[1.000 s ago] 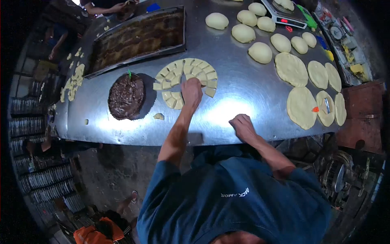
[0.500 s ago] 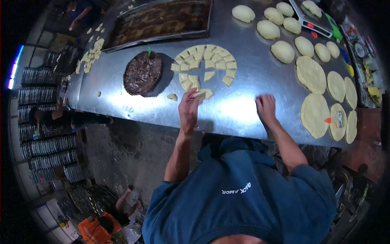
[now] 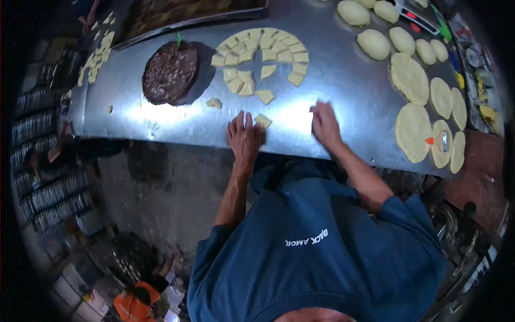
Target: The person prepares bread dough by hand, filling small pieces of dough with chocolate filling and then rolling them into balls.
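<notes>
My left hand (image 3: 244,137) is at the near edge of the metal table, fingers stretched out and apart. Just right of its fingertips lies a single cut piece of dough (image 3: 263,121), which they may be touching. My right hand (image 3: 325,126) hovers over or rests on the bare metal to the right, fingers loosely bent, with nothing visible in them. Beyond both hands, a round of dough cut into many small pieces (image 3: 292,47) lies spread in an arc. One piece (image 3: 265,96) sits below it, and a small scrap (image 3: 214,103) lies left.
A dark brown, glossy mound (image 3: 170,75) is left of the cut dough, behind it a large tray (image 3: 188,22). Dough balls (image 3: 374,44), flattened dough rounds (image 3: 413,131), an orange-handled cutter (image 3: 437,141) and a scale (image 3: 416,19) stand right. Another person (image 3: 137,300) is lower left.
My left hand has let go of the dough pieces and drawn back toward the table edge, its fingers now spread. My right hand has shifted left. The whole view has tilted slightly.
</notes>
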Available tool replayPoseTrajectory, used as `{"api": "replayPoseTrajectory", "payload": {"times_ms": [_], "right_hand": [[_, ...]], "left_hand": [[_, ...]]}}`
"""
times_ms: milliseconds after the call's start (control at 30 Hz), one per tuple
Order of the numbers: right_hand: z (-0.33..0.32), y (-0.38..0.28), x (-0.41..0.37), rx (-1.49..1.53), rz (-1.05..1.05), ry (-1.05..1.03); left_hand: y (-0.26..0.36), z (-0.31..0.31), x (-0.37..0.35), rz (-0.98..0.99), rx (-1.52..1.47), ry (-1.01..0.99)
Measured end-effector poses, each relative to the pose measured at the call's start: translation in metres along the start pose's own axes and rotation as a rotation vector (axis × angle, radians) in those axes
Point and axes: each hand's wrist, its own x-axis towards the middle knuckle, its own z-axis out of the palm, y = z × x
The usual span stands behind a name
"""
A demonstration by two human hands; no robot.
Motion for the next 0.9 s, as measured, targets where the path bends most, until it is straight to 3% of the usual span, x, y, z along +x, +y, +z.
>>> {"api": "replayPoseTrajectory", "payload": {"times_ms": [67, 133, 200, 267, 333, 367, 400, 467, 533, 567, 633, 667, 700, 800, 867, 900], "right_hand": [[-0.023, -0.002, -0.031, 0.093, -0.006, -0.132], [-0.050, -0.007, -0.026, 0.053, 0.156, -0.161], [-0.061, -0.017, 0.006, 0.049, 0.437, -0.047], [-0.058, 0.007, 0.025, 0.062, 0.366, 0.039], [-0.048, 0.010, 0.040, -0.394, -0.069, -0.123], [-0.039, -0.005, 0.040, -0.403, 0.003, 0.015], [-0.028, -0.039, 0.050, -0.355, -0.038, -0.008], [-0.005, -0.098, 0.058, 0.223, 0.248, -0.136], [0.026, -0.116, 0.059, 0.815, 0.588, -0.585], [0.044, -0.120, 0.056, 0.759, 0.636, -0.525], [0.066, -0.121, 0.062, 0.875, 0.748, -0.463], [0.069, -0.125, 0.067, 0.926, 0.848, -0.456], [0.073, -0.127, 0.073, 0.915, 0.853, -0.452], [0.086, -0.131, 0.091, 1.034, 0.969, -0.400], [0.099, -0.130, 0.100, 0.913, 0.801, -0.430], [0.105, -0.129, 0.101, 0.699, 0.608, -0.420]], "left_hand": [[0.001, 0.006, -0.002, 0.018, -0.088, -0.008], [0.008, 0.004, 0.002, -0.013, -0.214, -0.041], [0.008, 0.002, 0.006, 0.000, -0.328, -0.114], [0.010, -0.006, 0.012, -0.188, -0.561, -0.314], [0.008, -0.009, 0.012, -0.377, -0.842, -0.309], [0.009, -0.006, 0.010, -0.318, -1.035, -0.149], [0.015, -0.041, 0.030, -0.390, -0.788, -0.353], [0.007, -0.042, 0.035, -0.530, -1.056, -0.389], [-0.004, -0.061, 0.052, -0.523, -1.071, -0.540], [-0.019, -0.058, 0.052, -0.532, -1.070, -0.528], [-0.067, -0.027, 0.042, -0.136, -0.431, -0.166], [-0.102, 0.006, 0.027, -0.396, -0.858, -0.104], [-0.102, -0.028, 0.059, 0.024, -0.036, 0.011], [-0.135, -0.024, 0.067, 0.067, 0.008, -0.134], [-0.135, -0.024, 0.066, 0.083, -0.038, -0.119], [-0.120, -0.034, 0.067, -0.197, -0.353, -0.215]]}}
